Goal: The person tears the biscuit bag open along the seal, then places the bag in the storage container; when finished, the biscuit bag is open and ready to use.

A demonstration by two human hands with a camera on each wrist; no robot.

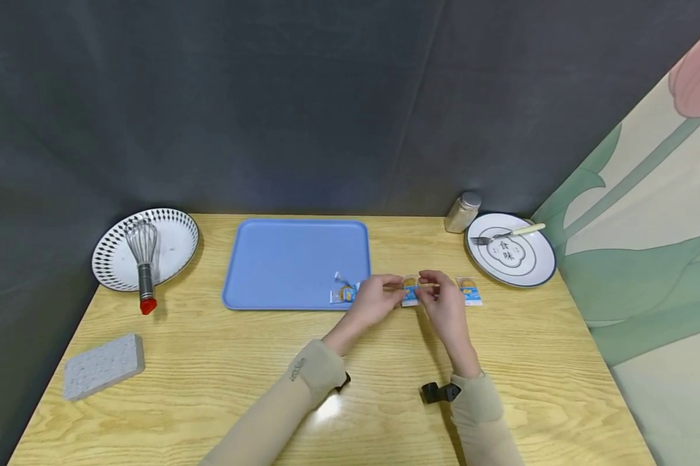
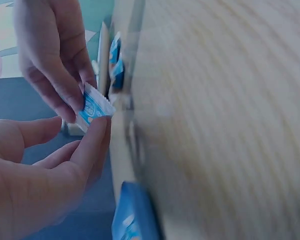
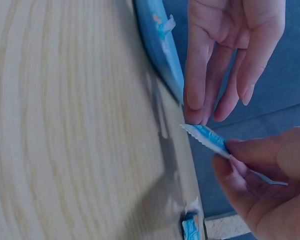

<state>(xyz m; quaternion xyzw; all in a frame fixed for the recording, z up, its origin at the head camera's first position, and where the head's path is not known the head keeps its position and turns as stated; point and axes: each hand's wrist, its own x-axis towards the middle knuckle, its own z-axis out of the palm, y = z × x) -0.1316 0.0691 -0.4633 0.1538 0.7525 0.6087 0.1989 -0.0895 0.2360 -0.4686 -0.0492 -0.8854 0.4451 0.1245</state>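
My right hand (image 1: 445, 309) pinches a small blue-and-white wrapped snack packet (image 3: 210, 138) between thumb and fingers, above the table. My left hand (image 1: 374, 301) is beside it, thumb held apart, with fingertips (image 2: 98, 131) right at the packet's near edge. Another torn-looking snack wrapper (image 1: 343, 294) lies on the front right part of the blue tray (image 1: 294, 262), partly hidden by the left hand in the head view. One more packet (image 1: 469, 292) lies on the table just right of the right hand.
A patterned plate (image 1: 181, 243) with a whisk (image 1: 144, 259) stands at the left, a grey sponge-like block (image 1: 103, 367) in front of it. At the back right are a shaker jar (image 1: 463, 212) and a white plate (image 1: 530, 268) holding a fork (image 1: 504, 235). A dark curtain (image 1: 303, 110) hangs behind the table.
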